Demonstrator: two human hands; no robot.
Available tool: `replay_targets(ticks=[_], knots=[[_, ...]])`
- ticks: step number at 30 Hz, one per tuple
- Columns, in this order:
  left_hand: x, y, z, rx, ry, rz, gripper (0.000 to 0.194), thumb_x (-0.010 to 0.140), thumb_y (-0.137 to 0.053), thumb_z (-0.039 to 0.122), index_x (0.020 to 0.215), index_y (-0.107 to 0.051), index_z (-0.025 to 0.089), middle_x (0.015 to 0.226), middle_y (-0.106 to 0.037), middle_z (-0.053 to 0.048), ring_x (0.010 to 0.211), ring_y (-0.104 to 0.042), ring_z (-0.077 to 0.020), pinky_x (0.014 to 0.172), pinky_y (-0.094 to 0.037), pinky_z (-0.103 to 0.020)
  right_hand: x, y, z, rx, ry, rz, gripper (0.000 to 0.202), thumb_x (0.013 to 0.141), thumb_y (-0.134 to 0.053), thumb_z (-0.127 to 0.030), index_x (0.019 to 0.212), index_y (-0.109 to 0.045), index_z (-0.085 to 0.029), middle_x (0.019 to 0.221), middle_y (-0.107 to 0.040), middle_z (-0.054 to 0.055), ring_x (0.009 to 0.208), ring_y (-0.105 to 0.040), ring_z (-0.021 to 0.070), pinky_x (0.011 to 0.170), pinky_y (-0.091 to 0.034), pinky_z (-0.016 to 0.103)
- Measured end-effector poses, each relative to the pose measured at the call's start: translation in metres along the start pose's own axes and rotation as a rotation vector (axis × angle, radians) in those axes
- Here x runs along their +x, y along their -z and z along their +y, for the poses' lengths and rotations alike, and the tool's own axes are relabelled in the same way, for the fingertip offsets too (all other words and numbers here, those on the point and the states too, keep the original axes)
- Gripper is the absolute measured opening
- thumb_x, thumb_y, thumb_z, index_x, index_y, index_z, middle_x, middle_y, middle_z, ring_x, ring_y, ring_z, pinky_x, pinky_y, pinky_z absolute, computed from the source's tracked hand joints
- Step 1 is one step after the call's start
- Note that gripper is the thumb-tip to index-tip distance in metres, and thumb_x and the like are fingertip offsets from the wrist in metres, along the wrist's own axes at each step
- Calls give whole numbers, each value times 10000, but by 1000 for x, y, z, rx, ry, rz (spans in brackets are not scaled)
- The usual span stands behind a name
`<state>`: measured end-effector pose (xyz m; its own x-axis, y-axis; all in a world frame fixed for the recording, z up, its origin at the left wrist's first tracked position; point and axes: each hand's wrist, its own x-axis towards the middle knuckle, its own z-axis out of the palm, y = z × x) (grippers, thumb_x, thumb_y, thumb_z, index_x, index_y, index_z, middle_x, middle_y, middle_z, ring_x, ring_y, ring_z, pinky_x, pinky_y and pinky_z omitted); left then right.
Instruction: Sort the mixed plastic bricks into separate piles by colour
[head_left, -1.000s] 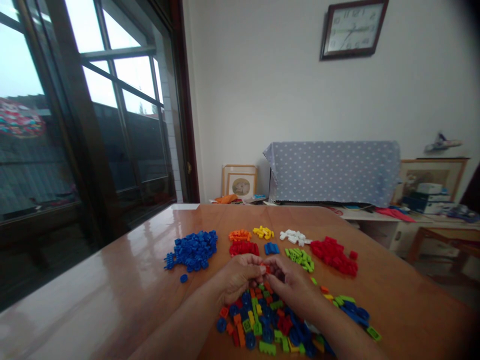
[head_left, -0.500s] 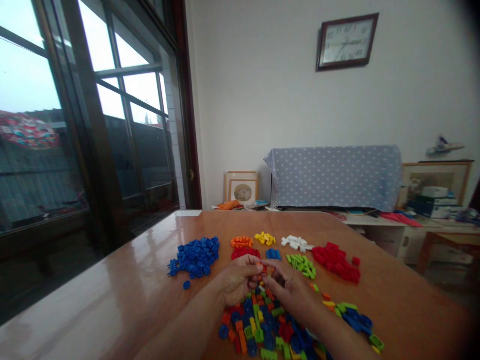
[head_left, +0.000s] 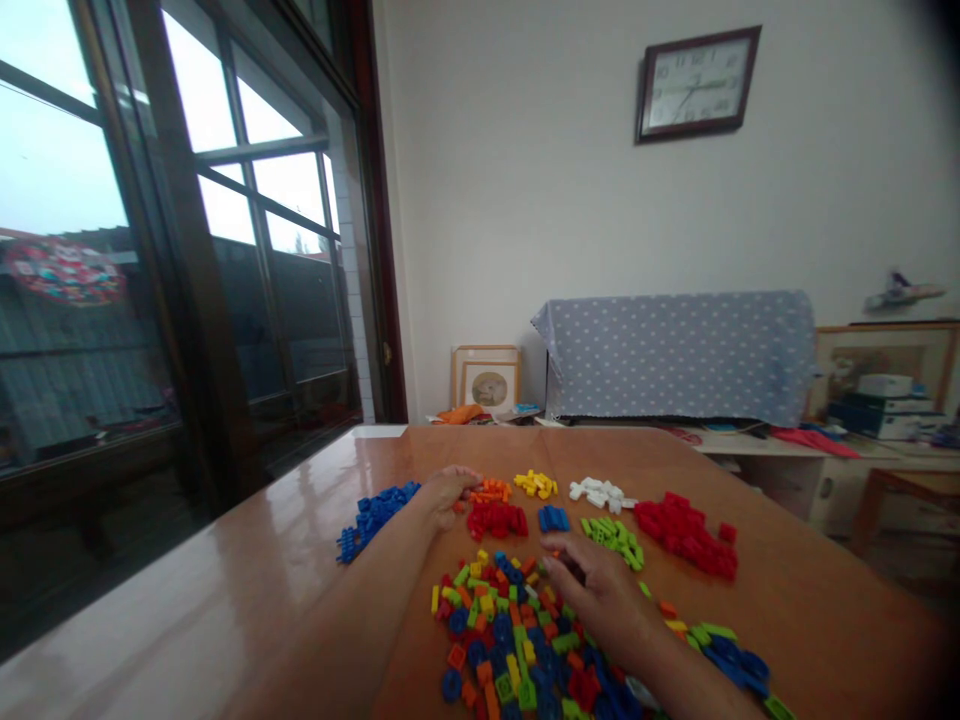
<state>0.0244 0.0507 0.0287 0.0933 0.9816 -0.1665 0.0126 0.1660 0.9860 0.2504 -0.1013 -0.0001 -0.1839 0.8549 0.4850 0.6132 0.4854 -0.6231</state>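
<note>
My left hand (head_left: 448, 490) reaches to the left edge of a pile of orange toy blocks (head_left: 493, 490). Its fingers are closed, with an orange piece showing under the thumb. Over the far right side of a mixed heap of coloured blocks (head_left: 504, 632) is my right hand (head_left: 592, 575), fingers curled. A bit of orange shows between its thumb and forefinger, partly hidden. Just in front of the left hand's wrist lies a pile of red blocks (head_left: 496, 519). Small blue blocks (head_left: 553, 518) sit beyond the right hand.
Sorted piles stand around: yellow (head_left: 535, 484), white (head_left: 600, 494), lime green (head_left: 615, 540) and larger red pieces (head_left: 686, 535). My left forearm partly covers a blue pile (head_left: 379, 515). Loose pieces, among them blue ones (head_left: 735, 662), trail to the right on the wooden table (head_left: 300, 560).
My hands were together over the mixed heap, fingering orange pieces. The left has moved away, forward and left, to the orange pile. My right hand has shifted slightly right and nearer.
</note>
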Motion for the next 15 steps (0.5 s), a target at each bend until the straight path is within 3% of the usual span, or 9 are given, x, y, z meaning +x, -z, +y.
replay_targets(ticks=[3, 5, 9, 15], knots=[[23, 2, 1, 149, 30, 64, 280, 926, -582, 323, 1132, -588, 134, 1035, -636, -62, 826, -627, -143, 704, -548, -299, 1, 0, 0, -9, -4, 3, 257, 928, -476, -348, 1017, -680, -220, 982, -701, 63, 893, -632, 214, 789, -472, 319], [35, 1, 0, 246, 48, 96, 349, 933, -570, 351, 1214, -568, 144, 1188, -598, -93, 1005, -615, -207, 846, -544, -408, 2, 2, -2, -7, -3, -10, 238, 938, -462, -337, 958, -669, -221, 930, -694, 47, 856, -628, 201, 755, -462, 300], [54, 2, -9, 428, 49, 146, 353, 933, -568, 349, 1229, -564, 157, 1226, -585, -97, 1041, -605, -214, 877, -532, -422, 2, 6, -7, 3, 0, -48, 235, 953, -434, -303, 864, -636, -225, 825, -669, 17, 789, -611, 178, 706, -434, 272], [73, 8, -25, 644, -39, 153, 322, 933, -573, 335, 1215, -573, 179, 1222, -593, -94, 1045, -602, -215, 872, -534, -421, 3, 8, -6, -6, -8, -42, 233, 954, -434, -301, 884, -644, -228, 843, -669, 16, 793, -606, 174, 708, -425, 267]])
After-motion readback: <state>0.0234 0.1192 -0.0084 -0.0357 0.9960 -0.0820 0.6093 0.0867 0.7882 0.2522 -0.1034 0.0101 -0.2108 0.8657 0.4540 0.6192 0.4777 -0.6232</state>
